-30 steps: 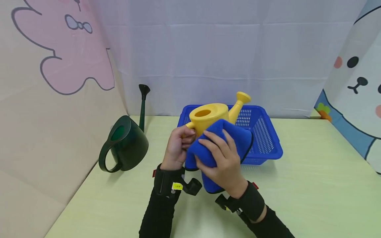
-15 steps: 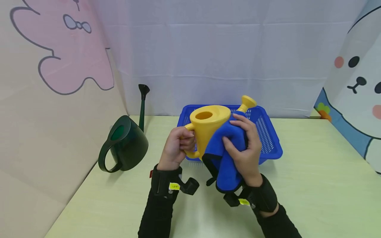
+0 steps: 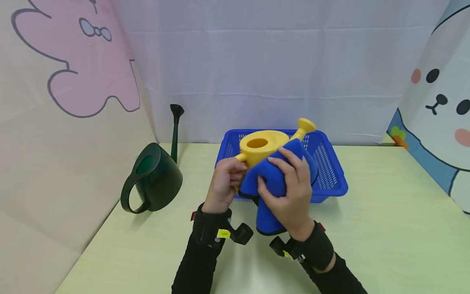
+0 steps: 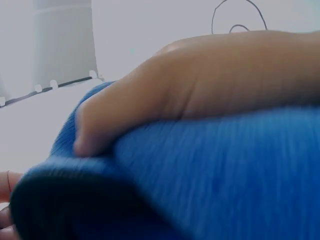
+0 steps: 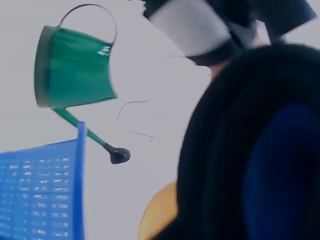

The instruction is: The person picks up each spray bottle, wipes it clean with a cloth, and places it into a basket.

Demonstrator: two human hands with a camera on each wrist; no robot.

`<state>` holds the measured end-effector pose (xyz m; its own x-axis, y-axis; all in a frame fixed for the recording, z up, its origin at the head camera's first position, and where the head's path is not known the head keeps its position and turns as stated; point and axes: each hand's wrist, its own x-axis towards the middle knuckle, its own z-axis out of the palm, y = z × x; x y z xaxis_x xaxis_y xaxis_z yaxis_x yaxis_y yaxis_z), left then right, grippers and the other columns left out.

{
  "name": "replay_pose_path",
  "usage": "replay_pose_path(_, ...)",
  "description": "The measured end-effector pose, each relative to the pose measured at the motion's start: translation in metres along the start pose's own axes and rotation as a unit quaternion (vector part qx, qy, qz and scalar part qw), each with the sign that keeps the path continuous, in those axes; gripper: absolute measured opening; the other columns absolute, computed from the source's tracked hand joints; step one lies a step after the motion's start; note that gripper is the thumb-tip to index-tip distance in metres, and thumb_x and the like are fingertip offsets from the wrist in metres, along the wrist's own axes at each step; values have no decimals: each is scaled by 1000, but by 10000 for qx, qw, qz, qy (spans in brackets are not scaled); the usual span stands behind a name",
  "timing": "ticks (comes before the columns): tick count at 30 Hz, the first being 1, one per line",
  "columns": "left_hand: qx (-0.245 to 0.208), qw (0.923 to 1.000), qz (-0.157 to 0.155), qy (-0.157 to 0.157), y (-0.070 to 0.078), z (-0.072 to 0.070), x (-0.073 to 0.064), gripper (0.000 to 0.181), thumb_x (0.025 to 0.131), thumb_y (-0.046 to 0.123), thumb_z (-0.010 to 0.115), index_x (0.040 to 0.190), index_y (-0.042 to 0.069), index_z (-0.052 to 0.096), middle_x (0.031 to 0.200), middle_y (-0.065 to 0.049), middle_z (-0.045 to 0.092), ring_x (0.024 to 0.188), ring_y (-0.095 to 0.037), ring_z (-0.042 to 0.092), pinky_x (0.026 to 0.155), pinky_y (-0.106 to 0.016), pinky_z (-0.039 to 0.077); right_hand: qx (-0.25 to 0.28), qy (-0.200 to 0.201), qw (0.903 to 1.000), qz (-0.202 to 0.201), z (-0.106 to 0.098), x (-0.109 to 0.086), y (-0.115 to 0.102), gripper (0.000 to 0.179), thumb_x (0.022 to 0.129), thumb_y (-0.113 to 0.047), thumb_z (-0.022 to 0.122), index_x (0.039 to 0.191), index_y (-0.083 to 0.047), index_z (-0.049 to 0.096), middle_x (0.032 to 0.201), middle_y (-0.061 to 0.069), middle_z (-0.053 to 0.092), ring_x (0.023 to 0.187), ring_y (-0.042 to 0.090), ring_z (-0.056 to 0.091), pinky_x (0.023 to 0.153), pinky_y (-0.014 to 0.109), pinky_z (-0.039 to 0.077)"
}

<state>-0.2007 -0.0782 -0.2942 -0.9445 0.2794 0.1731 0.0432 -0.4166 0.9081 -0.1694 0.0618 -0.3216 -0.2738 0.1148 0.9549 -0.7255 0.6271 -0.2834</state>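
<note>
A yellow watering can (image 3: pixel 262 141) is held up off the table, its spout and rose pointing to the right. My left hand (image 3: pixel 225 183) grips its handle. With my right hand (image 3: pixel 291 194) I hold a blue cloth (image 3: pixel 269 218) with black edging against the can's front and spout side, thumb and fingers bent into the fabric. The cloth hides much of the can's body. In the left wrist view, the cloth (image 4: pixel 225 170) fills the lower part, with my right hand (image 4: pixel 190 80) over it. Only an edge of the yellow can (image 5: pixel 157 212) shows in the right wrist view.
Just behind the can stands a blue plastic basket (image 3: pixel 335 179) with perforated sides. A dark green watering can (image 3: pixel 163 183) rests at the left, its long spout pointing to the back. White and cartoon-printed curtains (image 3: pixel 257 73) close off the table's back and sides.
My right hand with the cloth went right to the spout, then came back left over the can's body. The yellow can tipped slightly and shifted a little right with my left hand.
</note>
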Motion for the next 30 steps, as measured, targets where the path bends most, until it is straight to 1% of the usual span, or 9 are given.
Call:
replay_pose_path(6,5,9998,-118,186,-4,2,1,29,80,0,41,55,14,41,45,12,29,36,-1,26,39,-14,21,-668,-261,9944,-782,7,-7,-9,35,87,-33,56,102,-1,62,115,18,59,111,37,52,105,51,32)
replay_pose_path(10,-151,9995,-232,166,-4,0,3,28,80,-1,40,57,14,41,45,12,29,36,0,26,38,-13,20,-652,-407,9913,-1072,7,-6,-10,35,89,-31,55,103,0,62,115,18,60,111,36,53,106,48,32)
replay_pose_path(13,-207,9994,-276,85,-3,-2,4,27,80,-1,40,58,13,43,45,12,30,35,0,26,38,-12,20,-434,-314,9937,-983,6,-4,-7,35,87,-31,58,101,0,63,114,18,61,111,36,53,106,46,33)
replay_pose_path(16,-225,9993,-294,-82,-2,-4,4,28,81,-1,39,57,13,43,45,12,30,37,-1,26,39,-13,20,-105,-203,9980,-587,1,0,-2,38,84,-34,61,100,0,63,114,18,60,111,34,54,106,43,33)
replay_pose_path(19,-263,9986,-326,-317,0,-7,5,30,81,1,38,55,15,38,44,12,30,37,-2,26,40,-14,20,461,-234,9986,128,-6,5,6,43,82,-37,63,102,1,63,119,18,59,114,30,53,105,36,36)
replay_pose_path(21,-274,9977,-360,-500,2,-10,4,31,82,2,36,54,16,34,44,12,30,37,-4,27,42,-17,18,928,-347,9929,653,-12,8,10,42,81,-32,65,105,3,61,123,16,57,118,25,52,103,31,37)
replay_pose_path(25,-307,9953,-488,-773,7,-15,3,33,83,5,32,52,17,32,44,11,31,38,-5,28,45,-20,18,1777,-565,9706,1524,-22,13,21,38,79,-12,64,111,7,56,129,6,53,120,19,49,100,26,39)
replay_pose_path(28,-325,9946,-486,-856,8,-17,2,33,83,5,31,52,17,32,43,12,32,38,-4,28,45,-20,18,2027,-638,9601,1819,-24,14,25,38,78,-6,61,113,8,54,130,-1,53,119,17,49,99,25,40)
replay_pose_path(30,-341,9947,-431,-865,8,-17,3,33,82,5,31,52,17,32,43,12,32,38,-4,28,44,-19,17,2035,-621,9611,1761,-23,13,27,39,78,-7,61,113,8,54,130,-1,53,119,17,50,99,25,40)
